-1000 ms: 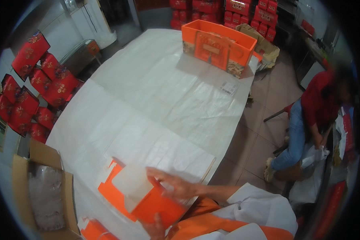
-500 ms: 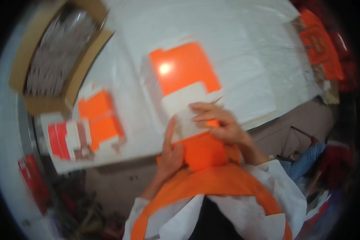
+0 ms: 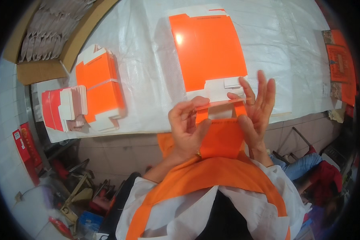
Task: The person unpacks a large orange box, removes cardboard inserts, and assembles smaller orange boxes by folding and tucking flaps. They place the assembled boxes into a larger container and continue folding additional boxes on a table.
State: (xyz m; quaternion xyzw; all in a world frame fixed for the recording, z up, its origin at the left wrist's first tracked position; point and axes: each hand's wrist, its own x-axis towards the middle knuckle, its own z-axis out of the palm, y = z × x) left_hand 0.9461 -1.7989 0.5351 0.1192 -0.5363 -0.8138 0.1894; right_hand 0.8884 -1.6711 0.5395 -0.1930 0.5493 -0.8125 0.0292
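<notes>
Close to my body, an orange paperboard box (image 3: 221,138) is held between both hands, its far end open and showing a pale inside. My left hand (image 3: 187,126) grips its left side, thumb on the orange face and fingers curled at the rim. On the right side my right hand (image 3: 257,114) pinches the box between thumb and index finger, while the other fingers stretch out. Beyond the hands, a stack of flat orange box blanks (image 3: 210,50) with white flaps lies on the table; its near flaps are partly hidden behind my fingers.
To the left lie a strapped bundle of orange blanks (image 3: 100,86) and a stack of red and white blanks (image 3: 54,110). A cardboard carton (image 3: 42,72) of wrapped packets stands behind them. White sheeting (image 3: 148,76) covers the table. Orange packages (image 3: 342,66) sit far right; a person (image 3: 328,176) is lower right.
The orange box has gone from looking flat to standing open at its far end. Both hands have shifted to grip its two sides. The whole view has also shifted.
</notes>
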